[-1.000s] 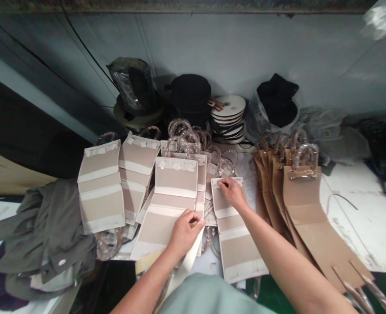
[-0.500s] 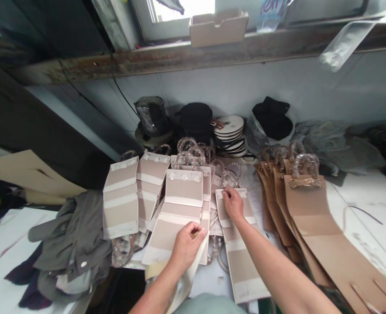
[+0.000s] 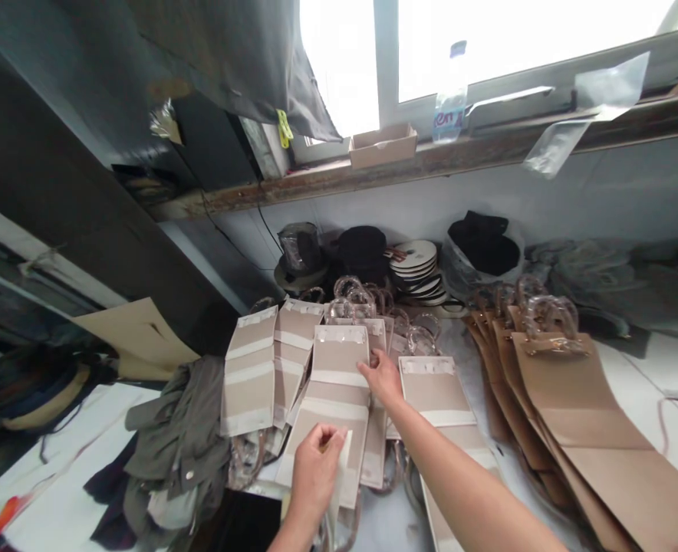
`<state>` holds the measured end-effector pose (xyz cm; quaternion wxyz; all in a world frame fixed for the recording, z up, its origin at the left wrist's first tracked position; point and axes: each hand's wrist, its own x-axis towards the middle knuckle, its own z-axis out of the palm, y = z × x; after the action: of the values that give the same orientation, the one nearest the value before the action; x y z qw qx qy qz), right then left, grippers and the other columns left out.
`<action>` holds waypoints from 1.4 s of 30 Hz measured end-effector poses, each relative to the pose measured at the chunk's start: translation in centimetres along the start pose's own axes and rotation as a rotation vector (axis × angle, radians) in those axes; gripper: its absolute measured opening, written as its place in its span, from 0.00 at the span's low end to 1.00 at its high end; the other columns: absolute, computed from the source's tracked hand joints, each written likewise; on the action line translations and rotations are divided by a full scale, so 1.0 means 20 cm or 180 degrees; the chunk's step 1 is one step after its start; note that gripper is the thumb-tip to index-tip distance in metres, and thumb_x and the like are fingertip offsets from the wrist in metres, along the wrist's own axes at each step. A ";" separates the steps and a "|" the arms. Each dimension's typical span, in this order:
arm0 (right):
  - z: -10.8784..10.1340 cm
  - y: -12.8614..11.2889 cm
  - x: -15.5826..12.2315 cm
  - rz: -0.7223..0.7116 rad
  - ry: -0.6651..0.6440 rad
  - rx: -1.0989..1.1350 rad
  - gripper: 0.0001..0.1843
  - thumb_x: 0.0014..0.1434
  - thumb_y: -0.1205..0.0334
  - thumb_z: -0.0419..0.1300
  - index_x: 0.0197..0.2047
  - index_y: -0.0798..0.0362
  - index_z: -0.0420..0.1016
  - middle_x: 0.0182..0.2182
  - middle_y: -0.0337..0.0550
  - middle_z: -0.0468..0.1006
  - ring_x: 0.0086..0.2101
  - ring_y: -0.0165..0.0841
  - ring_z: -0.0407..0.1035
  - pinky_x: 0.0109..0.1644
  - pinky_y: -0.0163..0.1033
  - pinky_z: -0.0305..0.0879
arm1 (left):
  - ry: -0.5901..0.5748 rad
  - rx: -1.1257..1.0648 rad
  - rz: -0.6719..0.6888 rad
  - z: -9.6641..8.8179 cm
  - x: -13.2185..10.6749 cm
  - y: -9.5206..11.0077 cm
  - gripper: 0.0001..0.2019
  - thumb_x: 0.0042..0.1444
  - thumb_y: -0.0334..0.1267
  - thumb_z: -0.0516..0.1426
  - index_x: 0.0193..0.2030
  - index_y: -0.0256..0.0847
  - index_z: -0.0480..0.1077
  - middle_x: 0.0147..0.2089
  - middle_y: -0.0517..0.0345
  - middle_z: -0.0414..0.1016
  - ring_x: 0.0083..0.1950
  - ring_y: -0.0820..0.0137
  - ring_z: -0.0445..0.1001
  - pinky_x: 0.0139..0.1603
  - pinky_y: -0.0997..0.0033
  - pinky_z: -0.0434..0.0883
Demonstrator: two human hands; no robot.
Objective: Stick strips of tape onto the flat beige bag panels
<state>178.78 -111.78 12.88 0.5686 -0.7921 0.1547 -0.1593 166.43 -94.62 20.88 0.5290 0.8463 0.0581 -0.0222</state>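
My left hand (image 3: 316, 468) is closed on a narrow cream strip (image 3: 342, 471), pinched between thumb and fingers and hanging below. It hovers over the lower part of a beige bag panel (image 3: 339, 349) with pale bands and a clear twisted handle. At that panel's upper right edge is my right hand (image 3: 382, 377), its fingers a little apart and touching the edge; it carries nothing visible. Right of this hand lies another beige bag panel (image 3: 434, 391), partly under my forearm. More beige panels (image 3: 250, 372) are fanned out on the left.
Brown bag panels (image 3: 574, 391) with clear handles overlap on the right. Ribbon reels (image 3: 413, 264) and black rolls (image 3: 362, 245) line the wall. A grey garment (image 3: 181, 445) lies at left. On the sill are a cardboard box (image 3: 382, 147) and a bottle (image 3: 449, 107).
My right hand has left the top of the right-hand beige panel and moved left to the central panel's edge. My left hand still holds the strip. The camera view has tilted up and shifted left.
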 end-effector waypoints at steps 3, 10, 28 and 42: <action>0.03 -0.06 -0.02 -0.0318 -0.0021 0.0043 0.09 0.55 0.54 0.61 0.33 0.50 0.77 0.29 0.43 0.76 0.32 0.40 0.69 0.38 0.41 0.63 | 0.0215 0.0042 -0.0048 -0.11 -0.01 -0.08 0.29 0.52 0.68 0.61 0.28 0.39 0.73 0.28 0.55 0.76 0.33 0.62 0.75 0.38 0.67 0.72; -0.01 0.00 -0.03 -0.0276 0.0545 0.0205 0.19 0.62 0.46 0.56 0.31 0.51 0.76 0.44 0.52 0.78 0.48 0.43 0.69 0.57 0.46 0.61 | 0.0450 0.0110 -0.0201 -0.31 0.18 -0.33 0.32 0.45 0.72 0.62 0.31 0.39 0.79 0.51 0.41 0.82 0.56 0.47 0.77 0.64 0.51 0.68; -0.03 -0.11 -0.15 0.0409 -0.0385 0.1934 0.17 0.56 0.48 0.66 0.46 0.47 0.78 0.41 0.41 0.84 0.43 0.42 0.74 0.50 0.43 0.68 | -0.0384 -0.0115 -0.0480 -0.42 0.30 -0.38 0.30 0.46 0.70 0.63 0.27 0.41 0.75 0.61 0.40 0.78 0.60 0.45 0.77 0.64 0.50 0.69; -0.10 0.13 -0.17 0.1588 -0.0299 0.3118 0.35 0.50 0.48 0.75 0.59 0.47 0.73 0.50 0.48 0.84 0.53 0.50 0.77 0.57 0.57 0.74 | -0.0465 -0.0071 0.0045 -0.40 0.06 -0.11 0.20 0.52 0.58 0.63 0.26 0.42 0.74 0.56 0.38 0.78 0.65 0.48 0.70 0.60 0.55 0.74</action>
<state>174.76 -112.90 10.84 0.8974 -0.3805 0.2201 -0.0376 167.19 -86.33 22.33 0.5413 0.8369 0.0136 -0.0795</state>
